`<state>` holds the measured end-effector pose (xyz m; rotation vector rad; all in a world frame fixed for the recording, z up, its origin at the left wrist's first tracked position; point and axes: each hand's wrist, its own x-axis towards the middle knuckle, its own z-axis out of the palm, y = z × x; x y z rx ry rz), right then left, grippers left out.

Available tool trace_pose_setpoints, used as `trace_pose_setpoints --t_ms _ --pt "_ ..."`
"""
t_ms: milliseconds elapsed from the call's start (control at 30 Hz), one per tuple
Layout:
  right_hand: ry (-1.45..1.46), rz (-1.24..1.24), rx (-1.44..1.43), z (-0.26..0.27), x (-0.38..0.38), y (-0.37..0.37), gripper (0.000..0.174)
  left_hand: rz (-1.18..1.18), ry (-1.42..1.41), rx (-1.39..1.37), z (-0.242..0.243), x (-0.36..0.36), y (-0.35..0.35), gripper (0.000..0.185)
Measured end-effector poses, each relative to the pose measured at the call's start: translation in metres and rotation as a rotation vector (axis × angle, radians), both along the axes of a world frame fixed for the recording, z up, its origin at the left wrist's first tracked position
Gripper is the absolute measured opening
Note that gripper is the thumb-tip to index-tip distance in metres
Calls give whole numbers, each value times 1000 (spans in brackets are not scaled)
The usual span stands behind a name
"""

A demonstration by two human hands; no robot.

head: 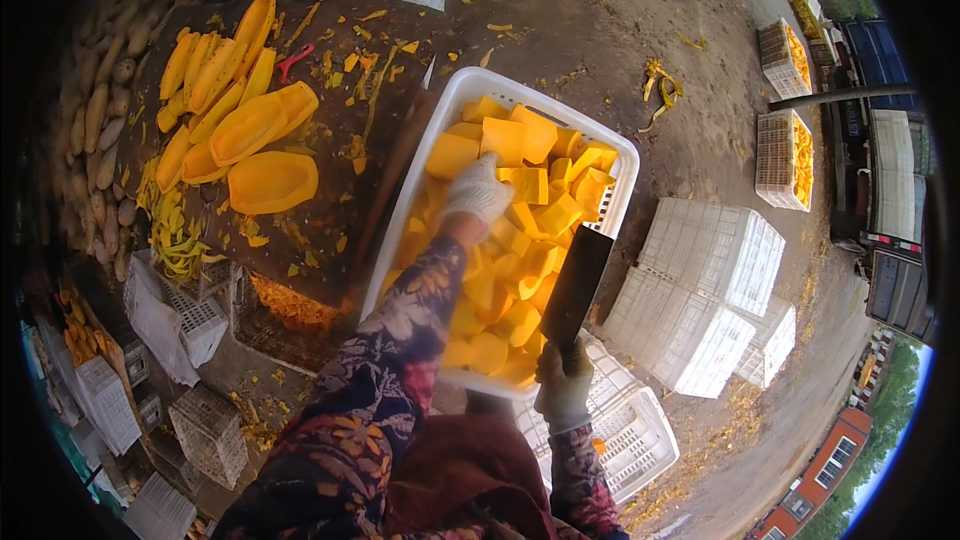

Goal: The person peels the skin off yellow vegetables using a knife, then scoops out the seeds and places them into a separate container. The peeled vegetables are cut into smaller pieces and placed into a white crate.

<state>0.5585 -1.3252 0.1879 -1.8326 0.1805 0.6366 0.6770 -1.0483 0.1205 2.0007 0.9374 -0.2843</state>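
My left hand [478, 191], in a white knit glove, reaches into a white plastic crate [627, 165] full of cut orange squash chunks [536, 131]. Its fingertips are at one chunk; whether they grip it is not plain. At the crate's near right side, my gloved right hand [564, 384] is shut on the handle of a cleaver [577, 285], whose dark, broad blade points away from me over the crate's edge. Left of the crate, peeled, hollowed squash halves [273, 182] lie heaped on a dark work table [337, 240], near a red peeler [294, 62].
Whole unpeeled squash [95, 116] are piled at the far left. A crate of orange scraps [292, 307] stands below the table. White crates [697, 262] are stacked on the right, with filled crates [784, 157] farther off beside a parked truck [896, 180]. Peelings litter the ground.
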Motion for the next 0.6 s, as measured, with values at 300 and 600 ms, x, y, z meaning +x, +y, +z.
trace_pose_setpoints --t_ms 300,600 --pt "-593 405 -310 23 58 54 16 70 -322 56 47 -50 -39 46" --pt "249 41 209 -27 39 25 23 536 -200 -646 30 -74 -47 32"
